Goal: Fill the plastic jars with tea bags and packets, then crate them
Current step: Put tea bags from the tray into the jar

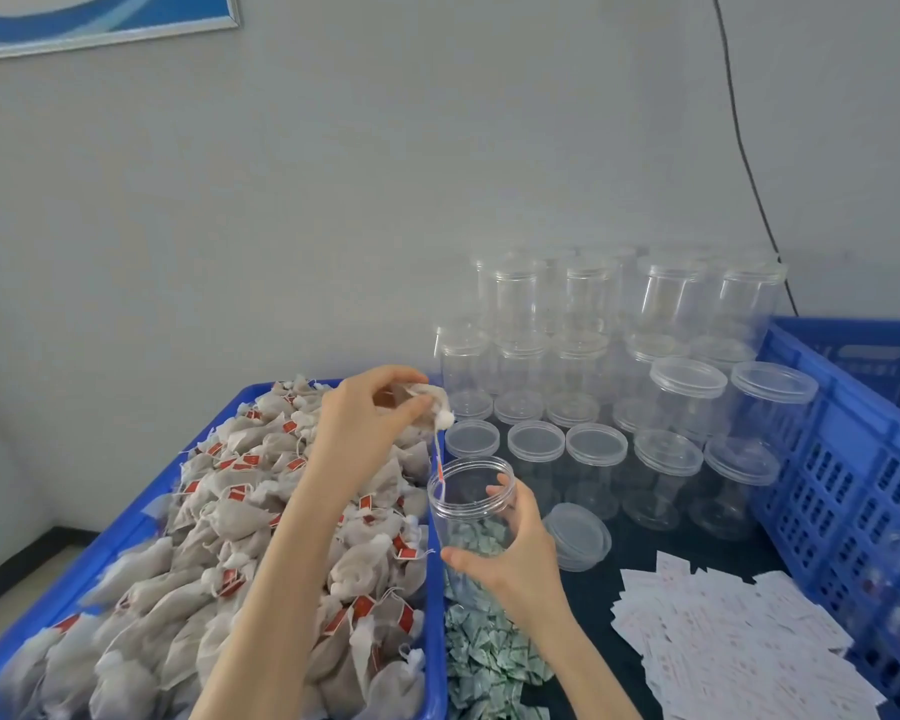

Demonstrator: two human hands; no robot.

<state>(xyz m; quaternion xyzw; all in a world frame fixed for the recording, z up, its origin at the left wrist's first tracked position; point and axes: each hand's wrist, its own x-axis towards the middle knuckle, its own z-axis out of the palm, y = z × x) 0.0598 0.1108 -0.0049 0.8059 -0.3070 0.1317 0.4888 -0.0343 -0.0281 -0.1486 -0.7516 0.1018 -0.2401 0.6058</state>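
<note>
My left hand (367, 413) pinches a grey tea bag (430, 402) above the right rim of the blue tray (436, 589); its string and red tag dangle into the mouth of an open clear jar (471, 491). My right hand (510, 550) grips that jar from its right side, tilted just above the dark table. The tray is heaped with several tea bags (261, 517) with red tags. The jar's loose lid (578, 535) lies to its right. Green-white packets (489, 657) lie below the jar, and white packets (723, 641) spread at the lower right.
Several lidded empty clear jars (666, 459) stand stacked in rows behind the open jar, against the wall. A blue slatted crate (853, 459) stands along the right edge. A black cable (749, 174) runs down the wall.
</note>
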